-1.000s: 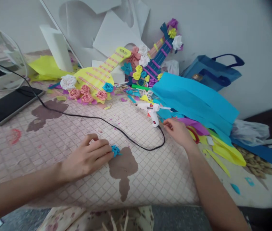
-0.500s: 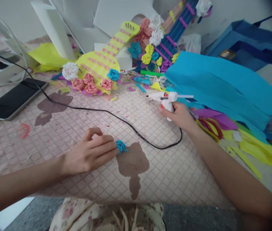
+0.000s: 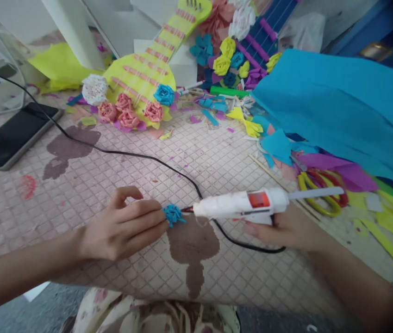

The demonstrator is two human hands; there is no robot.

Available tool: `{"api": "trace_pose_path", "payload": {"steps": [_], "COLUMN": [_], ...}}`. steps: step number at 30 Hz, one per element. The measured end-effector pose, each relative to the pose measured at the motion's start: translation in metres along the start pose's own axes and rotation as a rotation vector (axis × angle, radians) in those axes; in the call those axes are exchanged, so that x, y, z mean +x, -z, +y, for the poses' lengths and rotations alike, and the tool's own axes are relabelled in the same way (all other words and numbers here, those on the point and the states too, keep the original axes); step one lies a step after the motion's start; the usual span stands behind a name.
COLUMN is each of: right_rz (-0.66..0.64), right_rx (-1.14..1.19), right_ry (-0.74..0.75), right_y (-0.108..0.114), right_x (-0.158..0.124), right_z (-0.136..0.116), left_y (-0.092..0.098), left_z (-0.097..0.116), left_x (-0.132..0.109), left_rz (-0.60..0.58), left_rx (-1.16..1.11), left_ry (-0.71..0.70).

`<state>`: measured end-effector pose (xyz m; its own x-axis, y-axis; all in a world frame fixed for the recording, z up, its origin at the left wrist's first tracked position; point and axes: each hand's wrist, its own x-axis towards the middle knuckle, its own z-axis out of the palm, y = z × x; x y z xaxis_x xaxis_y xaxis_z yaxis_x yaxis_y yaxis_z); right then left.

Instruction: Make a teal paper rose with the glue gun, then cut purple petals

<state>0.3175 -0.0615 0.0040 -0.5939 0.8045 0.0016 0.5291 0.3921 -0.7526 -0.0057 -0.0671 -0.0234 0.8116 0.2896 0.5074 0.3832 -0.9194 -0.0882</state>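
Between the closed fingers of my left hand (image 3: pixel 128 224) is a small blue paper flower (image 3: pixel 173 215), its crinkled side turned to the right. My right hand (image 3: pixel 279 226) grips a white hot glue gun (image 3: pixel 238 206) by its handle. The gun's dark nozzle points left and reaches the flower's right edge; whether they touch I cannot tell. A pale glue stick (image 3: pixel 316 193) sticks out of the gun's back end. From the gun a black cord (image 3: pixel 147 156) runs across the table to the upper left.
A yellow paper guitar (image 3: pixel 140 76) with paper roses stands at the back, near a blue one (image 3: pixel 262 41). A phone (image 3: pixel 14 134) lies at left. Blue paper sheets (image 3: pixel 338 97), scissors (image 3: pixel 321 192), a thin stick (image 3: pixel 269 173) and scraps cover the right side of the patterned tablecloth (image 3: pixel 120 171).
My right hand has brought the glue gun down and closer, its nozzle now at the blue flower. My left hand has barely moved. The view has shifted slightly.
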Motion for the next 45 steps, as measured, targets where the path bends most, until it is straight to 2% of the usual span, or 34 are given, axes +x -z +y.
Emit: {"api": "trace_pose_path", "payload": {"steps": [3,5,9,13,24,35,45], "right_rz": [-0.061,-0.073,-0.121,-0.177,-0.200,-0.218,-0.210], "right_rx": [0.015,0.011,-0.001,-0.006,-0.011,0.044,0.008], "right_ry": [0.064,0.063,0.049,0.026,0.052,-0.035,-0.016], "right_y": [-0.006,-0.008,-0.010,-0.013,-0.018,-0.020,-0.020], "right_x": [0.005,0.007,0.009,0.009,0.010,0.010,0.011], "right_z": [-0.008,-0.008,-0.007,-0.010,-0.009,-0.011,-0.010], "left_y": [0.002,0.003,0.001,-0.001,-0.001,-0.001,0.000], "left_z": [0.001,0.000,-0.002,-0.001,0.000,-0.002,-0.001], "left_x": [0.002,0.004,0.004,0.002,0.003,0.003,0.004], "left_rz": [-0.025,-0.033,0.027,0.020,0.011,0.013,-0.011], "left_rx": [0.001,0.000,-0.011,-0.013,-0.009,-0.064,-0.050], "left_ry": [0.031,0.035,-0.015,0.009,0.048,0.092,0.102]}}
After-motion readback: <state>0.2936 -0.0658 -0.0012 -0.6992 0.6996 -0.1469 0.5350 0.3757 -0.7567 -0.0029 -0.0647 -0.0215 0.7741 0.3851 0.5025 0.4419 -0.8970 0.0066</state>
